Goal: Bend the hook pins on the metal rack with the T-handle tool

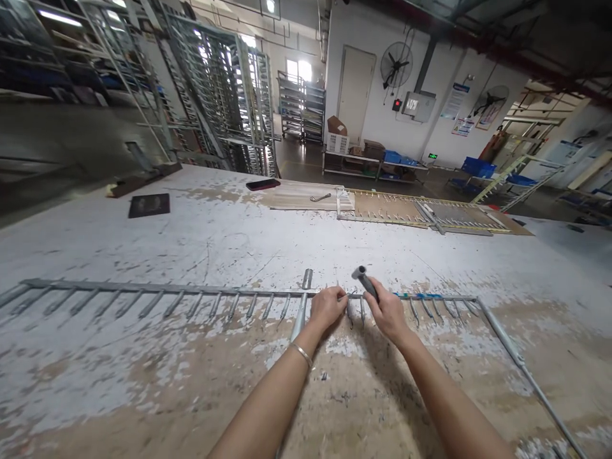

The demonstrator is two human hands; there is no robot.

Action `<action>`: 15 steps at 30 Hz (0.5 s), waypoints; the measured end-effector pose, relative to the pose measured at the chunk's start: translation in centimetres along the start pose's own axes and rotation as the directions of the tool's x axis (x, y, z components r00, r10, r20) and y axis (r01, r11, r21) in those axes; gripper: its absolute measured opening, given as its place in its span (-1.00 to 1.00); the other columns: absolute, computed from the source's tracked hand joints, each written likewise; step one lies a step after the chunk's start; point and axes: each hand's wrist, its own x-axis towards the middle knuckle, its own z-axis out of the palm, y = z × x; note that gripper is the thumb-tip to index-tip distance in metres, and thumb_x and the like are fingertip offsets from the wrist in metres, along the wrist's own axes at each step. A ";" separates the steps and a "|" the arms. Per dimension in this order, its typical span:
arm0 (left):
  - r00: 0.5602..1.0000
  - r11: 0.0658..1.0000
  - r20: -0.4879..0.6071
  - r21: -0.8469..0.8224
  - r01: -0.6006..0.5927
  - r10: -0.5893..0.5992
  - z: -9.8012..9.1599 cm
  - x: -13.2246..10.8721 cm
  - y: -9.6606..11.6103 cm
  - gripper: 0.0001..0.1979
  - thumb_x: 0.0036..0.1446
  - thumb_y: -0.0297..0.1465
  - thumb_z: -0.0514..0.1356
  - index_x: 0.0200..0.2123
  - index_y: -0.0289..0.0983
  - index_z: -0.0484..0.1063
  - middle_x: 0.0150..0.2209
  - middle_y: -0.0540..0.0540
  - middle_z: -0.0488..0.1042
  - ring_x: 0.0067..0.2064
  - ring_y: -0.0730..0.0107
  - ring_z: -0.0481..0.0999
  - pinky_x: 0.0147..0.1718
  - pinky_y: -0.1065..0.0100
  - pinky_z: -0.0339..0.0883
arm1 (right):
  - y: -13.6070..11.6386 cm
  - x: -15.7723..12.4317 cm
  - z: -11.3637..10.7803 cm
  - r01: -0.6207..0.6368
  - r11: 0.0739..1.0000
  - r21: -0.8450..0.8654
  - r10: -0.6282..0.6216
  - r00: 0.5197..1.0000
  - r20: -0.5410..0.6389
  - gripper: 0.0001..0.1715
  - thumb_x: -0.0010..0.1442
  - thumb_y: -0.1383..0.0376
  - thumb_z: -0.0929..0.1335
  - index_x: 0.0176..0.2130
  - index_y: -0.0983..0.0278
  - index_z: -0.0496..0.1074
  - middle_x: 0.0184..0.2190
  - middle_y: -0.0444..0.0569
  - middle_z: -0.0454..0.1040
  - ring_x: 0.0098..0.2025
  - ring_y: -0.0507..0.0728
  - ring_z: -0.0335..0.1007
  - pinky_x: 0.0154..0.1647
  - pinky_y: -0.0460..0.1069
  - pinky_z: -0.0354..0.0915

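Observation:
A long grey metal rack (191,290) with a row of hooks lies across the worn white table (229,248). My left hand (327,307) is closed at the rack's bar, just right of the upright tube (301,313); its fingertips pinch something too small to make out. In my right hand (386,312) is a hammer (362,274), its head raised a little above the bar, to the right of my left hand. Blue marks (425,296) show on the bar farther right.
Toward the table's far side lie a dark square plate (149,205), a phone (262,184), a wrench (320,197) and another hooked frame (387,207) on boards. Tall metal racks (224,95) stand behind. The near rack's side rod (521,360) reaches toward the front right.

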 end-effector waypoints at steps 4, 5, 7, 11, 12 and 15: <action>1.000 1.000 0.004 0.006 0.010 -0.010 0.0 -0.1 0.2 -0.80 0.15 -0.27 0.15 -0.27 -0.17 0.55 -0.25 -0.05 0.60 -0.19 0.33 0.52 -0.25 0.40 0.22 | 0.2 -0.4 0.8 -0.066 0.998 -0.016 0.066 0.997 -0.028 -0.47 0.35 0.22 0.11 0.22 0.33 0.24 -0.10 0.16 0.54 -0.14 0.23 0.50 -0.19 -0.01 0.30; 1.000 1.000 0.005 0.010 0.010 -0.010 0.0 -0.1 0.2 -0.79 0.15 -0.26 0.15 -0.26 -0.17 0.55 -0.25 -0.06 0.60 -0.19 0.32 0.52 -0.25 0.40 0.22 | 0.3 -0.4 0.8 -0.084 0.995 -0.046 0.085 0.996 0.041 -0.50 0.34 0.22 0.15 0.18 0.31 0.30 -0.18 0.13 0.57 -0.19 0.22 0.51 -0.23 -0.01 0.30; 1.000 1.000 -0.002 0.014 0.003 -0.002 0.1 -0.2 0.2 -0.78 0.15 -0.25 0.15 -0.26 -0.18 0.55 -0.25 -0.07 0.60 -0.18 0.32 0.52 -0.24 0.40 0.22 | 0.5 -0.2 0.6 -0.095 0.992 -0.081 0.105 0.986 0.129 -0.54 0.32 0.20 0.20 0.14 0.25 0.35 -0.30 0.06 0.59 -0.27 0.21 0.52 -0.27 -0.03 0.29; 1.000 1.000 -0.024 0.009 -0.016 0.016 0.5 -0.1 0.0 -0.80 0.15 -0.27 0.14 -0.27 -0.16 0.55 -0.26 -0.05 0.60 -0.18 0.32 0.52 -0.24 0.40 0.21 | 0.4 -0.1 0.1 -0.027 0.999 0.038 0.031 0.994 -0.108 -0.45 0.36 0.16 0.12 0.25 0.29 0.21 -0.10 0.12 0.54 -0.20 0.20 0.50 -0.21 -0.01 0.30; 1.000 1.000 -0.026 0.006 -0.017 0.017 0.6 -0.1 -0.1 -0.81 0.15 -0.28 0.14 -0.27 -0.16 0.55 -0.26 -0.05 0.60 -0.19 0.32 0.52 -0.25 0.40 0.21 | 0.4 -0.2 0.1 -0.008 0.998 0.066 0.019 0.985 -0.174 -0.44 0.37 0.16 0.10 0.25 0.32 0.20 -0.06 0.15 0.52 -0.18 0.20 0.49 -0.20 -0.01 0.31; 1.000 1.000 -0.027 -0.002 -0.008 0.008 0.8 0.0 -0.3 -0.80 0.15 -0.26 0.15 -0.28 -0.17 0.55 -0.27 -0.06 0.60 -0.21 0.32 0.52 -0.27 0.39 0.19 | 0.6 -0.3 0.4 -0.077 0.997 0.014 0.078 0.995 -0.069 -0.49 0.35 0.18 0.13 0.18 0.28 0.30 -0.17 0.09 0.57 -0.24 0.19 0.50 -0.26 -0.03 0.29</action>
